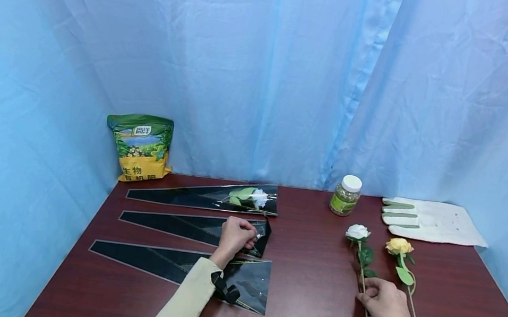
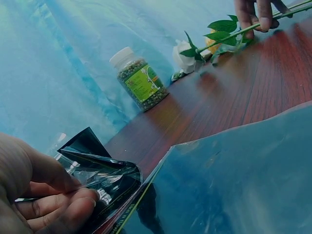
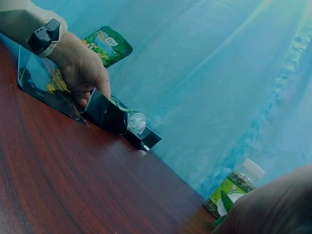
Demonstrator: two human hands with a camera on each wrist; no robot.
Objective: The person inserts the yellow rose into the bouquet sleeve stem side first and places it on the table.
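My left hand [image 1: 235,235] pinches the clear film of the middle black flower sleeve [image 1: 163,223], whose wide end is lifted and creased. In the left wrist view the film [image 2: 92,178] passes between thumb and fingers. My right hand [image 1: 384,304] holds the stem of a white rose [image 1: 358,232] over the right side of the table, bloom pointing away from me. A yellow rose [image 1: 399,247] lies just right of it, its stem partly hidden by that hand. Behind the middle sleeve, another sleeve [image 1: 171,197] contains a white flower [image 1: 259,198].
A third black sleeve [image 1: 139,258] lies nearest me, under the left forearm. Toward the back stand a green-yellow bag [image 1: 139,149] at left and a white-capped jar [image 1: 345,196]. White gloves [image 1: 443,222] lie at the back right. Blue curtains [image 1: 255,73] surround the table.
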